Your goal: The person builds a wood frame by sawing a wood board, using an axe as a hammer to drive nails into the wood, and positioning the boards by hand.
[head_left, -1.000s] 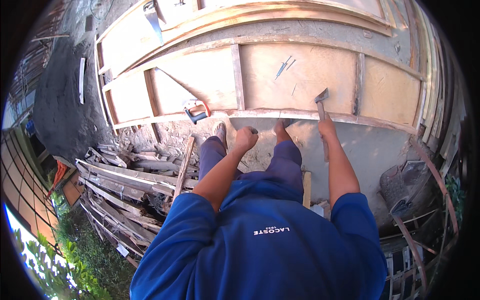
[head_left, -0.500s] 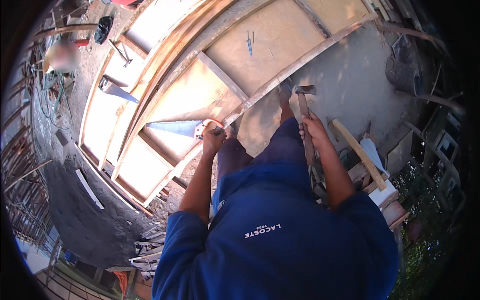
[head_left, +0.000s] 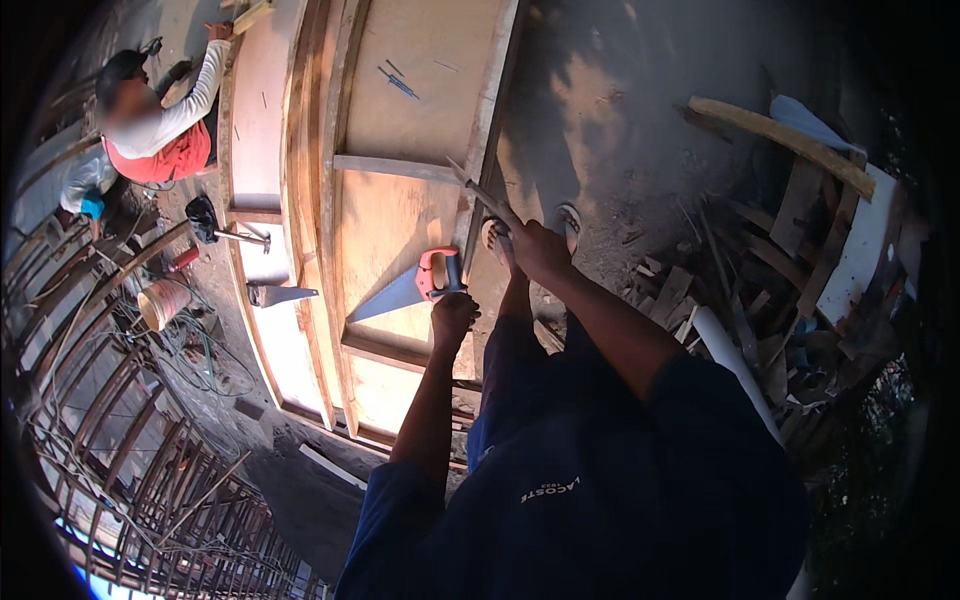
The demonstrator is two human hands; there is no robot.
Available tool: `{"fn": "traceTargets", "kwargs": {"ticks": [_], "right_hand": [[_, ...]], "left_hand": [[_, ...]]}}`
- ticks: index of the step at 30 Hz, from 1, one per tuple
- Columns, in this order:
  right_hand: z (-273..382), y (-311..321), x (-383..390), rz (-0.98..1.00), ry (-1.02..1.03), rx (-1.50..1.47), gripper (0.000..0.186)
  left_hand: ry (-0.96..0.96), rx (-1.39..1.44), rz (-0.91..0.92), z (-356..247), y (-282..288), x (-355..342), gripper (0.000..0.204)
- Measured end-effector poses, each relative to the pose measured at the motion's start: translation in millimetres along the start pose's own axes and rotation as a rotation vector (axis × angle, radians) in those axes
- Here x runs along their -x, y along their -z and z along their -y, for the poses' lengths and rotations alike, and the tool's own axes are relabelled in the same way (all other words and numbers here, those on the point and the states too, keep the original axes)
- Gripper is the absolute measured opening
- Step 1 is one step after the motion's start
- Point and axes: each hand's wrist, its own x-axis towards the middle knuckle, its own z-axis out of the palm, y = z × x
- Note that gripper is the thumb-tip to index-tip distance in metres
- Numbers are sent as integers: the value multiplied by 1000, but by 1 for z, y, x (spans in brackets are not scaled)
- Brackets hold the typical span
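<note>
My left hand (head_left: pixel 455 315) is closed at the lower end of the orange-and-dark handle of a handsaw (head_left: pixel 390 295), whose blade points left over a wood-framed plywood panel (head_left: pixel 390 225). In my right hand (head_left: pixel 542 252) is a hatchet (head_left: pixel 500 208) with a wooden handle. Its head, seen nearly edge-on, lies over the panel's right-hand frame rail. Several nails or screws (head_left: pixel 398 82) rest on the panel's far section.
A second handsaw (head_left: pixel 280 295) and a hammer (head_left: pixel 245 238) lie on the left panel. Beyond it, a co-worker (head_left: pixel 165 135) crouches with a hand on a wood piece (head_left: pixel 252 17). Scrap wood (head_left: pixel 790 230) heaps at right; a bucket (head_left: pixel 163 303) stands left.
My view has turned left, bringing the co-worker into sight. My right hand has swung the hatchet from beside my right leg to the panel's edge. The handsaw stays at my left hand.
</note>
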Motion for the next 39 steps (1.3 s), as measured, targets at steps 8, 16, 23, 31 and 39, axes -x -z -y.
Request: {"fn": "traceTargets", "kwargs": {"ticks": [8, 16, 23, 31, 39], "right_hand": [[-65, -58, -10, -135, -6, -354, 69], [-148, -77, 72, -101, -155, -962, 66], [-107, -43, 112, -85, -549, -1329, 65], [-78, -127, 101, -92, -512, -1468, 61], [-44, -155, 84, -272, -452, -1620, 60]], "left_hand": [[-13, 204, 207, -27, -57, -38, 37], [-614, -548, 207, -48, -73, -158, 20], [-339, 161, 151, -59, -100, -166, 16], [-960, -865, 206, -171, -56, -209, 22], [-774, -1335, 613, -224, -103, -239, 23]]}}
